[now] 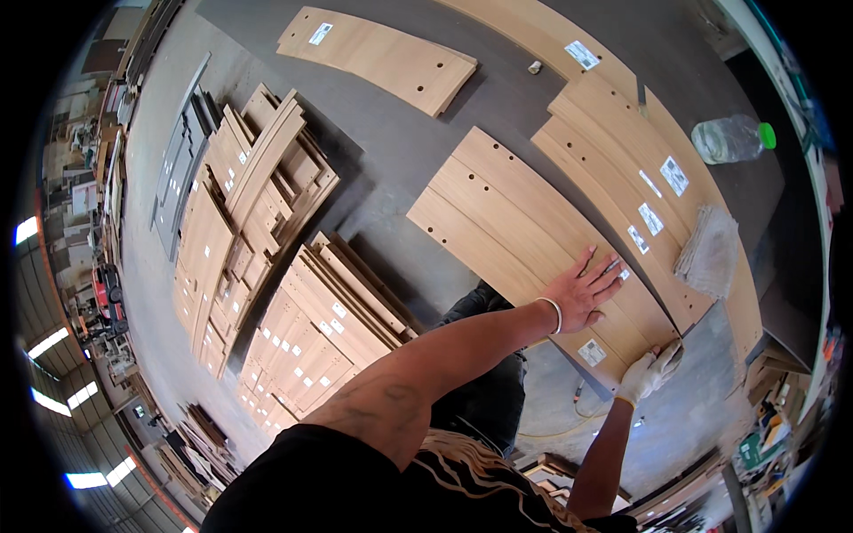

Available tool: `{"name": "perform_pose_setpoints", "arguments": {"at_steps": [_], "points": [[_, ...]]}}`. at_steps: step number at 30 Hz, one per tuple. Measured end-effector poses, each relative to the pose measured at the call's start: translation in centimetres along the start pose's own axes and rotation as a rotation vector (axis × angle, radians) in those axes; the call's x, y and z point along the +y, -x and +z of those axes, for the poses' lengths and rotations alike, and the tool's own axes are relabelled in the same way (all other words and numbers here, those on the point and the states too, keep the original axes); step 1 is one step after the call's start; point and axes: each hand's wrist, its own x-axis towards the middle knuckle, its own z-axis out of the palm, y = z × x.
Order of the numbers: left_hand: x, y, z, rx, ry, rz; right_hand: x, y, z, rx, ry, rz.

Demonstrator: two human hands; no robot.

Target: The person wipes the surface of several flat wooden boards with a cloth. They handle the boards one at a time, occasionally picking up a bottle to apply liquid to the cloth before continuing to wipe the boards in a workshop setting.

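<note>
Several light wood boards with drilled holes (498, 209) lie edge to edge on the dark work surface in front of me. My left hand (582, 291), bare and with a white band at the wrist, rests flat on them, fingers spread. At their near right end, my right hand (647, 375) wears a pale work glove and grips the end edge of a board. Its fingertips are partly hidden. A white label (592, 353) is stuck on the board between the two hands.
More labelled boards (613, 142) lie to the right, with crumpled clear plastic (708, 253) and a green-capped plastic bottle (733, 139) on that side. A separate board (378, 58) lies at the far side. Stacked wood pieces (258, 195) stand to the left.
</note>
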Motion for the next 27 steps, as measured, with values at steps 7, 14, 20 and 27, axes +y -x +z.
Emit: {"name": "perform_pose_setpoints", "arguments": {"at_steps": [7, 14, 20, 27], "points": [[-6.8, 5.5, -2.5, 0.091, 0.080, -0.219, 0.3, 0.2, 1.0, 0.033, 0.064, 0.023], [-27.6, 19.3, -10.9, 0.416, -0.409, -0.819, 1.4, 0.2, 2.3, 0.035, 0.040, -0.023], [-20.3, 15.2, -10.7, 0.330, -0.108, -0.498, 1.1, 0.2, 1.3, 0.027, -0.021, 0.024], [-18.7, 13.1, -9.4, 0.429, -0.186, -0.700, -5.7, 0.0, 0.1, 0.107, 0.055, -0.329]]}}
